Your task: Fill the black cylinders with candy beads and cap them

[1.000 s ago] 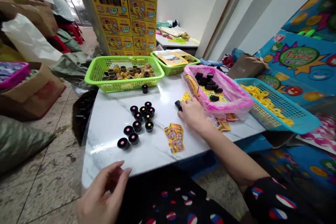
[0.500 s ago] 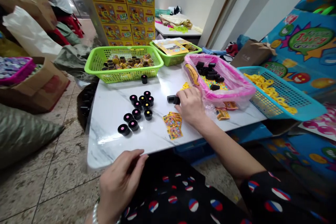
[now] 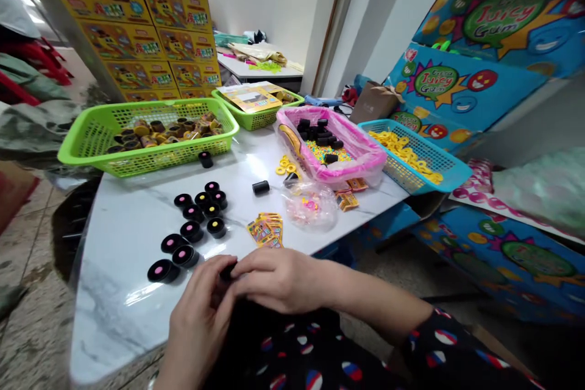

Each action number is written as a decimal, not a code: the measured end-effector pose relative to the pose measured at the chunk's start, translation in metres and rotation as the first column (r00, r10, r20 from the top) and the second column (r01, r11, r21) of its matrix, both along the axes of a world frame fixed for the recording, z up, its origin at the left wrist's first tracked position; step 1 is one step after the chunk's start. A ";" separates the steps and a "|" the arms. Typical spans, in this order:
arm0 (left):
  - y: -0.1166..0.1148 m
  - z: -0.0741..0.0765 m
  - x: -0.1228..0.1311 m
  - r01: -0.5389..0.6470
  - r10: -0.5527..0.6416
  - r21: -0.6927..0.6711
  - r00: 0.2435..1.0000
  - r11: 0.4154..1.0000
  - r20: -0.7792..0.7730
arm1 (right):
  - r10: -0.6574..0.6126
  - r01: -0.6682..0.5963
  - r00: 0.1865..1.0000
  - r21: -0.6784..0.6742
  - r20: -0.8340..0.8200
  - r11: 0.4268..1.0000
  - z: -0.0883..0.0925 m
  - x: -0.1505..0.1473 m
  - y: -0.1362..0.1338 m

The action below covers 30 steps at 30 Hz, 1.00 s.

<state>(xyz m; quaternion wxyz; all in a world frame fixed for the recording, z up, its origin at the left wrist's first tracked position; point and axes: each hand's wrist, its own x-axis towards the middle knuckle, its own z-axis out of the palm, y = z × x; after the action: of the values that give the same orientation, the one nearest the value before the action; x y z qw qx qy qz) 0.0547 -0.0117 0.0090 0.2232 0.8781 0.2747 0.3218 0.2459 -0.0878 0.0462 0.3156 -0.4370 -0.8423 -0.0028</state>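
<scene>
My left hand point(image 3: 201, 311) and my right hand point(image 3: 278, 277) meet at the near edge of the white marble table point(image 3: 128, 237). Both pinch a small black cap point(image 3: 227, 271) between their fingers. Just ahead on the table stand several black caps with pink or yellow centres point(image 3: 194, 222). A small stack of yellow stickers point(image 3: 266, 230) lies right of them. One black tube point(image 3: 261, 187) lies on its side farther back. A clear bag of small candies point(image 3: 311, 204) sits near the pink basket point(image 3: 333, 146), which holds black tubes over coloured candies.
A green basket point(image 3: 150, 134) of wrapped tubes stands at the back left, a second green basket point(image 3: 256, 103) with yellow cards behind it. A blue basket point(image 3: 415, 155) of yellow rings overhangs the table's right edge. Yellow cartons are stacked behind; blue gum boxes stand on the right.
My right hand left the pink basket and came back to the near edge, carrying a black cap. It now meets my left hand there. The view has swung to the right.
</scene>
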 end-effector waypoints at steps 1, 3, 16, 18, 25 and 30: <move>-0.001 0.000 0.000 -0.012 0.012 -0.013 1.000 1.000 0.001 | -0.073 0.073 0.996 0.004 -0.051 0.997 0.003 0.014 -0.003; -0.002 0.001 0.001 -0.047 0.047 -0.038 0.999 0.998 -0.001 | -0.388 0.386 0.918 -0.036 -0.080 0.922 0.007 0.049 -0.004; 0.004 0.001 0.008 -0.014 0.013 -0.122 1.000 0.992 -0.006 | -0.506 0.689 0.712 -0.348 0.486 0.635 0.001 0.135 0.015; 0.000 0.001 0.006 -0.029 0.030 -0.144 1.000 0.989 0.000 | -0.454 0.663 0.725 -0.348 0.518 0.663 0.005 0.133 0.015; -0.006 0.000 0.003 -0.045 0.055 -0.189 0.997 0.981 0.052 | -0.370 0.638 0.714 -0.335 0.594 0.693 0.010 0.136 0.013; -0.005 -0.004 0.003 -0.027 0.035 -0.141 0.998 0.990 0.050 | -0.467 0.632 0.756 -0.324 0.459 0.704 0.004 0.131 0.015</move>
<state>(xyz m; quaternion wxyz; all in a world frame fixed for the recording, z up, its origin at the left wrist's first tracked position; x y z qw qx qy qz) 0.0572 -0.0165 0.0048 0.2867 0.8471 0.3044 0.3279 0.3769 -0.0727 0.0502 0.0352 -0.7257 -0.6867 0.0253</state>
